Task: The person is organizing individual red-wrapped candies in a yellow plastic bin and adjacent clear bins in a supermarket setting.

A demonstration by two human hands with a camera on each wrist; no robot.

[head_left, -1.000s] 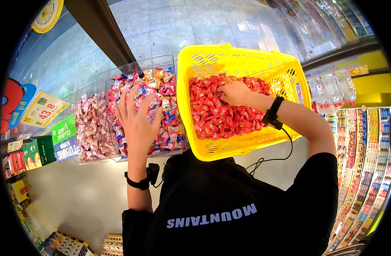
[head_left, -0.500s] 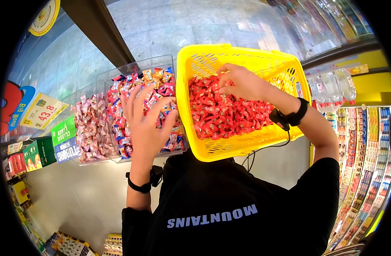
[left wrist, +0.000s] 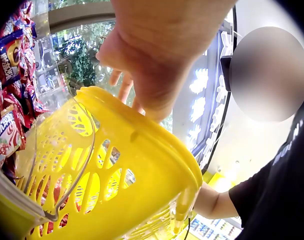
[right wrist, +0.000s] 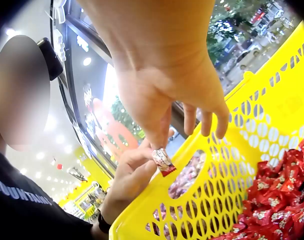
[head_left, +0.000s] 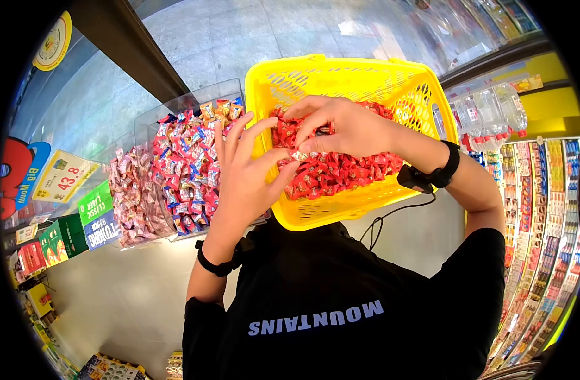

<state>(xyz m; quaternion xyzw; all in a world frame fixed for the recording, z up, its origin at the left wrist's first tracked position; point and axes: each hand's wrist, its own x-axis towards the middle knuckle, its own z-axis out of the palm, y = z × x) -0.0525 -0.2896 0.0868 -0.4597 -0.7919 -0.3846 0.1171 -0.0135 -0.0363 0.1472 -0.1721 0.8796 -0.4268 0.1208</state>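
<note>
A small white-and-red wrapped candy (right wrist: pixel 163 161) sits between my two hands, over the near-left rim of the yellow basket (head_left: pixel 356 66). My left hand (head_left: pixel 255 168) pinches its edge between thumb and forefinger, other fingers spread upward. From above, my right hand (head_left: pixel 356 130) pinches the same candy with thumb and forefinger, while its remaining fingers hang over the basket. Below lies a heap of red wrapped candies (head_left: pixel 340 171) in the basket. In the left wrist view, the basket wall (left wrist: pixel 142 165) fills the middle and hides the candy.
Left of the basket stands a clear bin of mixed-colour candies (head_left: pixel 188 171), then another of pink-wrapped candies (head_left: pixel 135 196). Price sign (head_left: pixel 62 177) and beer boxes (head_left: pixel 97 209) are farther left. Clear bottles (head_left: pixel 489 120) and stocked shelves (head_left: pixel 536 240) line the right.
My right hand has risen out of the red candies and moved left to the basket rim. My left hand has come right from over the mixed bin, and both meet at the candy.
</note>
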